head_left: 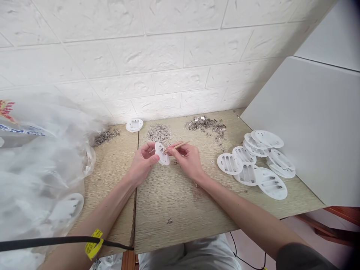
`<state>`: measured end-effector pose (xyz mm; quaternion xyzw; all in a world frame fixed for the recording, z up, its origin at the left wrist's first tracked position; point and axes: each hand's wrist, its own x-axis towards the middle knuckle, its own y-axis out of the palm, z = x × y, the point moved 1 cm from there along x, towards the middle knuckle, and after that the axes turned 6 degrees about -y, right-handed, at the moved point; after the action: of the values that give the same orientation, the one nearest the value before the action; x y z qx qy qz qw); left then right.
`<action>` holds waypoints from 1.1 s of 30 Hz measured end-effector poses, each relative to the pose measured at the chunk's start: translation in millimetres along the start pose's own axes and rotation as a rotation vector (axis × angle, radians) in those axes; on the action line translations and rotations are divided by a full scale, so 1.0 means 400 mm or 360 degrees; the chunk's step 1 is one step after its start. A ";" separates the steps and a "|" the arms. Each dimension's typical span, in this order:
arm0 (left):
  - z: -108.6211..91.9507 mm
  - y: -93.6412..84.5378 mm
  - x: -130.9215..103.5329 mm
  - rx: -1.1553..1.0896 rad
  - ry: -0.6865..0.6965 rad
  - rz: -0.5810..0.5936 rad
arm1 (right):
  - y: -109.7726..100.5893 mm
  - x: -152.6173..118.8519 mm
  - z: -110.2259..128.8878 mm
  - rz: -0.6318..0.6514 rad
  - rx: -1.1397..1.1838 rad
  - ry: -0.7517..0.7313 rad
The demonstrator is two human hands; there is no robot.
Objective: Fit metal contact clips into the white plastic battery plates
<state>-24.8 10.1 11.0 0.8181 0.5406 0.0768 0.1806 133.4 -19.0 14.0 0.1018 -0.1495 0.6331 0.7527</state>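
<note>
My left hand grips a white oval plastic piece by its left edge, tilted above the wooden table. My right hand is closed round a thin wooden stick, whose tip touches the face of the piece. Small metal parts show in the piece's slots. Behind my hands lie a pile of tiny metal parts and, further right, a heap of darker metal clips.
Several white oval pieces overlap on the right beside a grey panel. Another oval piece lies near the wall. A clear plastic bag fills the left, with dark metal parts beside it. A black cable crosses my left forearm.
</note>
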 end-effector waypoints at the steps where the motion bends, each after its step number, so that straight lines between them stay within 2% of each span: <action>1: -0.001 -0.003 0.001 -0.0042 -0.0016 0.0001 | -0.002 0.003 0.001 0.0015 0.0067 0.0029; 7: 0.003 -0.012 0.009 -0.0264 -0.0085 -0.0074 | -0.027 0.025 -0.001 -0.0151 0.0238 0.0172; 11: 0.003 -0.015 0.009 -0.0268 -0.0156 -0.0081 | -0.038 0.031 0.000 -0.0106 0.0177 0.0112; 13: 0.002 -0.018 0.009 -0.0242 -0.0180 -0.0067 | -0.040 0.030 0.003 0.0024 0.0152 0.0118; 20: 0.000 -0.036 0.017 -0.0156 -0.0115 -0.0029 | -0.043 0.025 0.018 0.0739 0.0325 0.0317; 24: 0.000 -0.051 0.023 -0.0100 -0.0082 -0.0037 | -0.044 0.028 0.020 0.0937 0.0368 0.0392; 27: 0.002 -0.055 0.024 -0.0015 -0.0097 -0.0050 | -0.034 0.023 0.012 0.0865 0.0187 0.0405; 30: 0.000 -0.051 0.020 0.0060 -0.0111 -0.0032 | -0.018 0.014 0.003 0.0723 -0.0146 0.0278; 33: -0.004 -0.042 0.015 0.0125 -0.0124 -0.0003 | -0.007 0.007 0.000 0.0699 -0.0503 0.0129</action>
<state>-37.4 21.8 5.8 0.8264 0.5366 0.0234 0.1694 136.7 -17.0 15.0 -0.0772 -0.2347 0.7535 0.6093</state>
